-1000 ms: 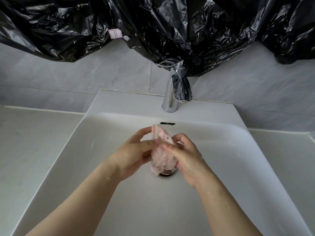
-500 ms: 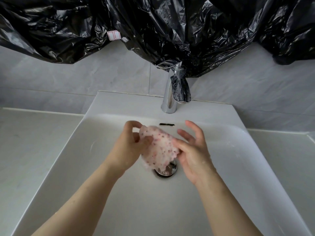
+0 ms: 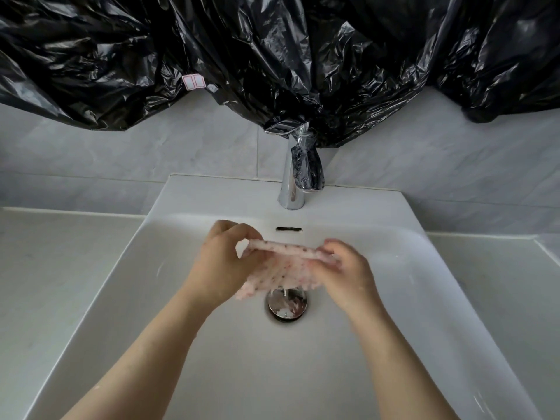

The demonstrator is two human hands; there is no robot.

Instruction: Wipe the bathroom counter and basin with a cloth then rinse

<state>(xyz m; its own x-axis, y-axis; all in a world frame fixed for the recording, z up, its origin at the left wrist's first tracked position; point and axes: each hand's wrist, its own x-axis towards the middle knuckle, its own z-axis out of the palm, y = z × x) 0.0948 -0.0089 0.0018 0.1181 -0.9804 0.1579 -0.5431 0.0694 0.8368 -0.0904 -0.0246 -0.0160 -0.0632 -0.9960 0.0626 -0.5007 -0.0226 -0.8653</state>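
My left hand (image 3: 224, 262) and right hand (image 3: 348, 268) pinch the cloth (image 3: 281, 262) taut; a slack pinch could drop it onto the drain (image 3: 287, 304)

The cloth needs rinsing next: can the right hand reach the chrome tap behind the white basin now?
Probably yes: the right hand pinches the pink speckled cloth, but nothing stands between it and the chrome tap; black plastic sheeting drapes onto the tap's top.
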